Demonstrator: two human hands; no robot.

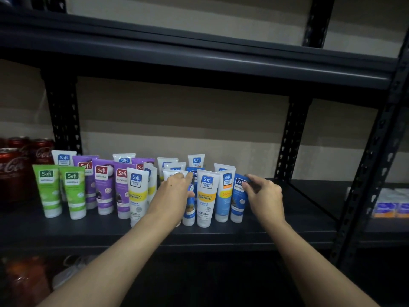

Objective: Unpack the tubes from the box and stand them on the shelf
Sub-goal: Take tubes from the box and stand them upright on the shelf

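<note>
While hands grip, tubes (207, 196) read "Safi".

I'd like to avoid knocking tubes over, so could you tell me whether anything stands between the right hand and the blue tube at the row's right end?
Nothing visible does: the right hand already pinches the blue tube near its top.

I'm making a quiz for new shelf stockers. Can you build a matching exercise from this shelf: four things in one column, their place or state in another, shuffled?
Things:
1. green tubes
2. cola cans
3. right hand
4. left hand

Places or states:
A. pinching the blue tube at the row's right end
B. far left, beside the tubes
C. left end of the front row
D. on a tube mid-row

Pairs: 1-C, 2-B, 3-A, 4-D
</note>
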